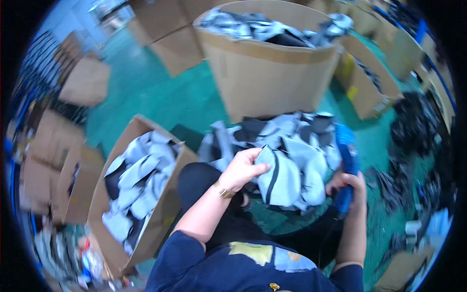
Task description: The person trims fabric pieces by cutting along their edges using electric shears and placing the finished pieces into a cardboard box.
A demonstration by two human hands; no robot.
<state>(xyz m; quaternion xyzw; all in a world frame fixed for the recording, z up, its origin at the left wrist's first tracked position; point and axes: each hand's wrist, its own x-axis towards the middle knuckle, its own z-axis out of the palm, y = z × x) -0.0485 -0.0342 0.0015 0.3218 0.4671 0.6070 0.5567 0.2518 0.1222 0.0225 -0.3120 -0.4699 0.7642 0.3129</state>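
Left hand [241,171]: just pinching a grey fabric piece [284,182]
Right hand [351,187]: wrapped round a blue tool [345,158]
Where's the grey fabric piece: between both hands, in front of a messy pile [277,127]
Off left: open carton [168,199], pretty stuffed

Beneath me a scuffed green floor [141,92] stretches under cool light toward a pale bluish area [73,20], blurred at the far left, with brown cartons [176,48] at the back, more cardboard [51,141] crowding the left side, and a blue post [421,30] and crumpled black plastic [413,121] over on the right.
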